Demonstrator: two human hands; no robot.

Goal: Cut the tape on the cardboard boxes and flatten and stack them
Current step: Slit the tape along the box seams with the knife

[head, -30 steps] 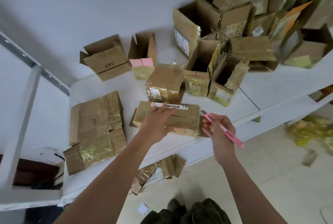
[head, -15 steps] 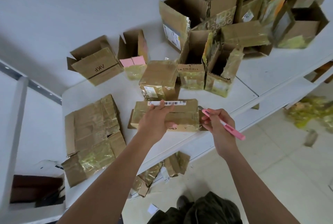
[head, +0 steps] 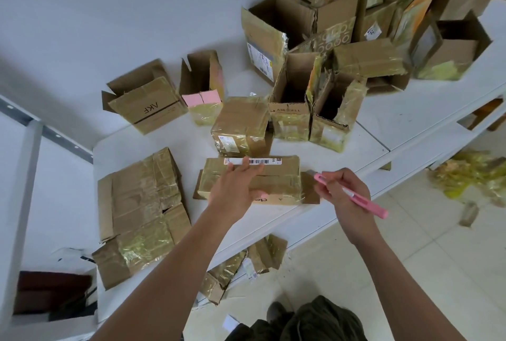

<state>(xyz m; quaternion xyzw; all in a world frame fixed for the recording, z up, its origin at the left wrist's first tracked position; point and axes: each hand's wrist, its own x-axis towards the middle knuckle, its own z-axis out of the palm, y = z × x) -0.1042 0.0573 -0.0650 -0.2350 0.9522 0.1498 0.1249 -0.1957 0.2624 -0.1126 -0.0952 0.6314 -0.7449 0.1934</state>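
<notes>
Crowding white table: taped cardboard boxes.

- A storeroom or packing area: white metal shelving against a bare wall.
- Used shipping boxes piled at 1 o'clock.
- Tape scraps litter the tiled floor at 3 o'clock.

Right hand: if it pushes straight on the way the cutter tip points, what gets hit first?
Probably the right end of the flat taped cardboard box under the left hand; the right hand's pink utility cutter is nearly touching.
</notes>
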